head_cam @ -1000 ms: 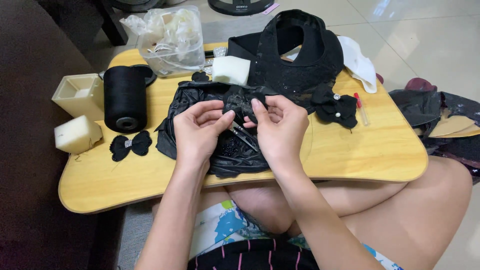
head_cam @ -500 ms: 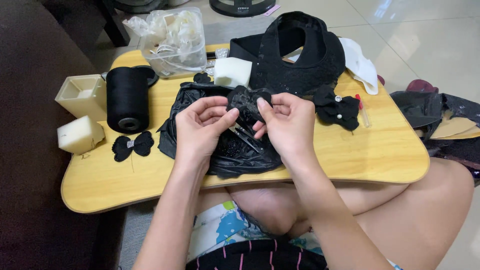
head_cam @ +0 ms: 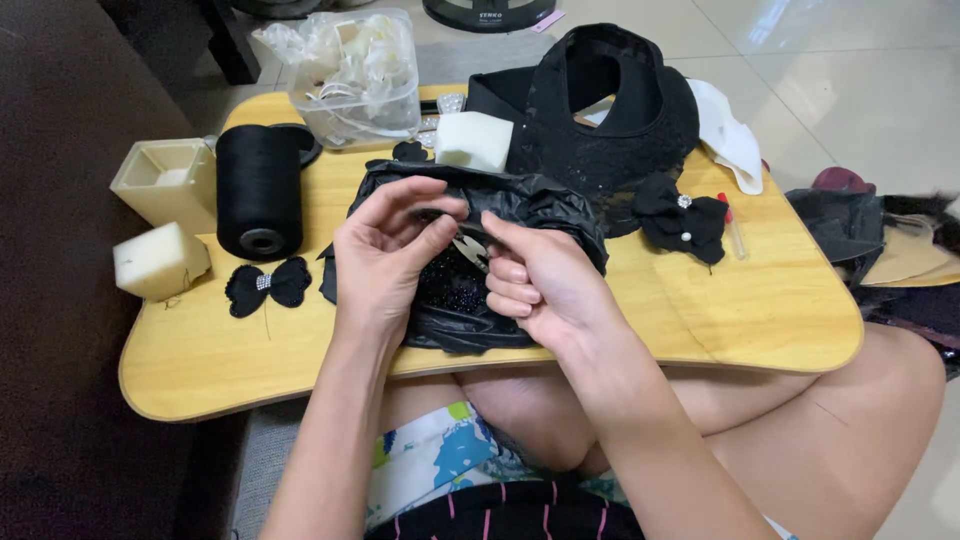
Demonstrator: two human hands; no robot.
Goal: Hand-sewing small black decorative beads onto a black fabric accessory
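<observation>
Head view: left hand (head_cam: 385,255) and right hand (head_cam: 545,290) meet over black bag (head_cam: 540,205) mid-tray (head_cam: 700,320), both pinching thumb to forefinger on a small black piece, snips (head_cam: 468,250) between them, thread spool (head_cam: 258,190) left, lace collar (head_cam: 600,120) far.

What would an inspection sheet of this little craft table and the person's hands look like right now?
Surface: wooden lap table, resting over the person's legs.
Job's things: black plastic bag with beaded black fabric; small metal snips between the hands.
Clutter: black thread spool, two foam blocks, black bow, clear tub, black lace collar.
Hands: left hand pinches the bag's rim; right hand beside it at the snips.
Cables: nothing seen.
Surroundings: tiled floor, dark fabric heap at right.
</observation>
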